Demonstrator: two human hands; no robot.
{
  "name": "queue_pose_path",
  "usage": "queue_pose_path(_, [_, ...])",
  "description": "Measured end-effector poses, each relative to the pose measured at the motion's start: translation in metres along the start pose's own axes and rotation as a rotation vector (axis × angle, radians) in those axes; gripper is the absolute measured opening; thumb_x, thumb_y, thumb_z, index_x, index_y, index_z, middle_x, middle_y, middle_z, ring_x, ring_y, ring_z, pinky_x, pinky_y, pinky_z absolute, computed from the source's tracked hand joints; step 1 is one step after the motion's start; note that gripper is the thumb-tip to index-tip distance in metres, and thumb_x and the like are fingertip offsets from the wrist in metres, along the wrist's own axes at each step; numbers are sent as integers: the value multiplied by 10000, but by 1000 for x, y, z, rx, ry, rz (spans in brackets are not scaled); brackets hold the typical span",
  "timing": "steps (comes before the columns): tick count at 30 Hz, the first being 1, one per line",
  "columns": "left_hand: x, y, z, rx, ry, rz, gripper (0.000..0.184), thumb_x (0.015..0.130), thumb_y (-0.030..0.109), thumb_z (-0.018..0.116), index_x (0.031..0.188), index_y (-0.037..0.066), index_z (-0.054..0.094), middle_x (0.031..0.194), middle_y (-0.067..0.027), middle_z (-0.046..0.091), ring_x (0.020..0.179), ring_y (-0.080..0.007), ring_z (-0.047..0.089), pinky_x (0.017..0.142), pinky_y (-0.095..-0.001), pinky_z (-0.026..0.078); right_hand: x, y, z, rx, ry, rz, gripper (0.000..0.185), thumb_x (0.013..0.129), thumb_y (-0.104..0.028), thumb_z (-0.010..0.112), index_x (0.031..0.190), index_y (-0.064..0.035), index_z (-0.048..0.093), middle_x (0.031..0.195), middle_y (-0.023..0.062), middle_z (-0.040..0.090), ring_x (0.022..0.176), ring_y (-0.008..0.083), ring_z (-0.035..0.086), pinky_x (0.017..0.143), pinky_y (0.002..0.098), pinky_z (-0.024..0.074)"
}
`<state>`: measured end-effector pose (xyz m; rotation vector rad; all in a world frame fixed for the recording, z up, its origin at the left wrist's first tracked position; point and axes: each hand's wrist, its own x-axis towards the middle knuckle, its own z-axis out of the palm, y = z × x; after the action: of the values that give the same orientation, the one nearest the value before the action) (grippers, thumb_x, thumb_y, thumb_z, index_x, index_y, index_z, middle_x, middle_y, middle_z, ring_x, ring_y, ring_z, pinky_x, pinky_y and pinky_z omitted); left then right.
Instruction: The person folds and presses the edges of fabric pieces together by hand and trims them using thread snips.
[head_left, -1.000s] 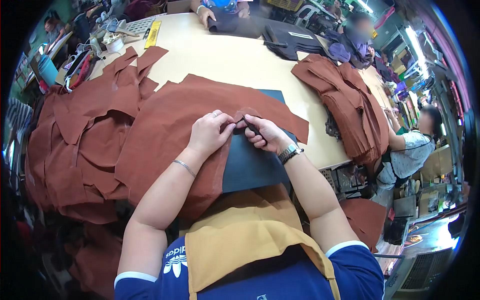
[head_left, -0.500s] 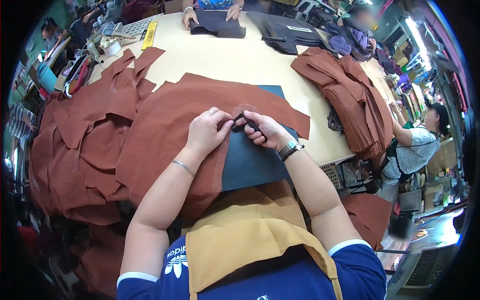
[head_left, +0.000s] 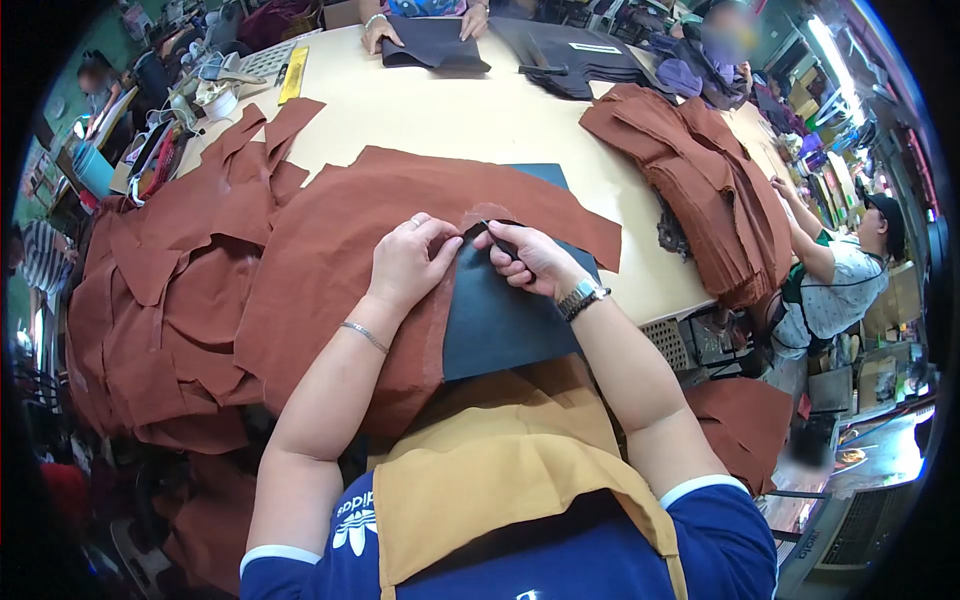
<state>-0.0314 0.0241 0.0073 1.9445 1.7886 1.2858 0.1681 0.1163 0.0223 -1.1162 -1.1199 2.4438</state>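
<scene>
A large rust-brown fabric piece point(head_left: 335, 235) lies in front of me, partly over a dark blue-green sheet point(head_left: 505, 335). My left hand point(head_left: 412, 262) is closed, thumb and fingertips pinching the fabric's edge beside a small curved cut-out. My right hand point(head_left: 535, 262) grips a small black tool point(head_left: 500, 238) that looks like thread snips, its tip pointing at that same edge. Its blades are mostly hidden by the fingers. Both hands are close together, a short gap between their fingertips.
Rust-brown fabric pieces point(head_left: 170, 310) are heaped at left, and a thick stack point(head_left: 700, 190) lies at right. Across the table point(head_left: 400, 120), another person's hands hold a dark folded piece point(head_left: 440, 45). A yellow box cutter point(head_left: 293, 75) lies at far left. Someone stands at right.
My hands stay at the cut-out edge, with the right fingers and the black tool shifting slightly. The whole view has tilted a little. At right, the other person's arms have moved slightly.
</scene>
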Motion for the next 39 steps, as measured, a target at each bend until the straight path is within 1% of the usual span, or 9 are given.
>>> queue_pose_path(6, [16, 63, -41, -139, -36, 30, 286, 778, 238, 821, 897, 39, 654, 819, -51, 636, 769, -210, 639, 723, -292, 523, -25, 15, -1, -24, 79, -177, 404, 1054, -405, 431, 1133, -38, 580, 675, -47, 447, 506, 22, 349, 410, 167, 279])
queue_pose_path(13, [-17, 219, -142, -459, -118, 651, 234, 707, 266, 808, 696, 141, 610, 683, 45, 592, 639, -136, 615, 755, -291, 538, -27, 17, 4, -95, 75, -212, 402, 1035, -397, 498, 1134, -20, 597, 675, -52, 437, 522, 28, 371, 430, 179, 297])
queue_pose_path(16, [-26, 242, -147, -632, 139, 593, 216, 671, 272, 759, 648, 155, 578, 658, 50, 571, 617, -121, 600, 701, -287, 518, -32, 17, 9, -118, 101, -229, 387, 1067, -364, 426, 1145, -16, 577, 692, -38, 438, 522, 29, 361, 433, 174, 305])
queue_pose_path(23, [-33, 232, -162, -352, 129, 820, 289, 670, 354, 820, 698, 160, 608, 739, 32, 613, 669, -163, 623, 727, -327, 525, -52, -1, -32, -243, 365, -428, 329, 1021, -355, 533, 1140, -60, 617, 640, -63, 417, 480, 27, 361, 405, 183, 286])
queue_pose_path(27, [-6, 157, -129, -100, -165, 668, 376, 650, 402, 863, 836, 153, 651, 872, 6, 648, 757, -226, 637, 744, -375, 512, -61, -23, -135, -624, 879, -556, 368, 980, -376, 614, 1152, -51, 629, 701, -67, 471, 486, 2, 381, 408, 178, 300])
queue_pose_path(28, [-3, 128, -115, -33, -216, 586, 456, 662, 372, 865, 976, 123, 647, 952, -30, 641, 859, -263, 624, 827, -389, 497, -71, -29, -158, -658, 891, -466, 425, 960, -361, 637, 1197, -9, 614, 770, -6, 580, 593, 71, 540, 528, 222, 453])
queue_pose_path(30, [-12, 68, -102, 206, -499, 392, 809, 673, 514, 829, 1317, 120, 539, 1374, -161, 491, 1295, -358, 442, 1059, -553, 357, -66, -19, -226, -1101, 1125, -610, 469, 926, -305, 657, 1239, 39, 601, 965, 149, 683, 865, 270, 671, 789, 373, 546])
queue_pose_path(32, [-26, 11, -84, 409, -722, 185, 1128, 639, 735, 740, 1528, 160, 349, 1608, -205, 209, 1493, -412, 159, 1147, -679, 137, -78, -19, -206, -1377, 1186, -744, 470, 891, -261, 679, 1226, 58, 594, 1160, 241, 646, 1129, 386, 602, 996, 441, 465])
queue_pose_path(39, [7, -19, -20, 558, -400, -257, 1150, 679, 831, 618, 1559, 171, 282, 1630, -215, 131, 1517, -374, 81, 1139, -694, 59, -78, 29, -18, -1430, 669, -815, 508, 900, -395, 673, 1227, -10, 616, 1197, 195, 649, 1147, 343, 596, 1004, 423, 451])
